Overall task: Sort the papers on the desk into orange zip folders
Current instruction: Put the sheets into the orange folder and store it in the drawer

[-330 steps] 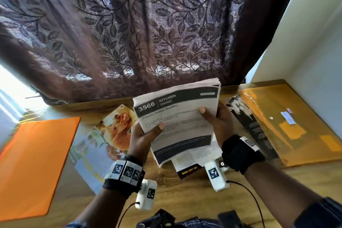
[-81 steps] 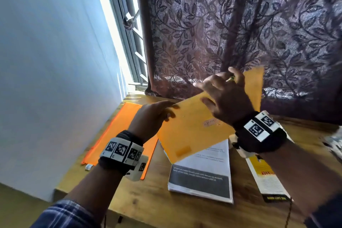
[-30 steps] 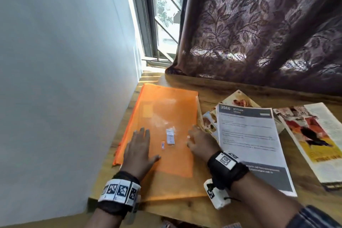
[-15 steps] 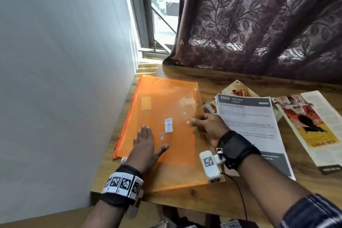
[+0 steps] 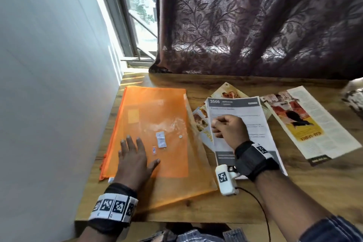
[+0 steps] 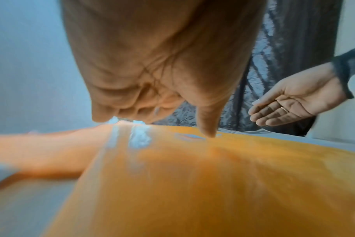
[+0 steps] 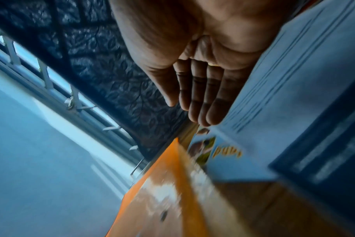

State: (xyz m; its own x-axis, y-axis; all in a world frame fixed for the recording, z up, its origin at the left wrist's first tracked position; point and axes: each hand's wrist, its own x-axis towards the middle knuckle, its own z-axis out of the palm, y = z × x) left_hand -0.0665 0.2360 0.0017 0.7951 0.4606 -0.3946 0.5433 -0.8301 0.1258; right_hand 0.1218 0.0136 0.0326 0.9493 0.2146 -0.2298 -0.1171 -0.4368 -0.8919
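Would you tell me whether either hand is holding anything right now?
Nothing is held: the left hand rests flat on the orange folder; the right hand hovers open above the papers.

A leaf-patterned brown curtain (image 5: 255,21) is hanging behind your wooden bench (image 5: 294,192), daylight is coming through the barred window (image 5: 137,15), and a pale wall (image 5: 49,84) is flanking the left.

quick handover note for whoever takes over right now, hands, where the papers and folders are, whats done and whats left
Left hand: flat, fingers spread, pressing on the orange zip folder at the desk's left end.
Right hand: over the 3566 kitchen sheets, holding nothing, fingers loosely extended in the right wrist view.
Food leaflets lie partly under those sheets; a magazine lies further right.
Done: folder laid flat.
Left: every visible paper is still outside the folder.
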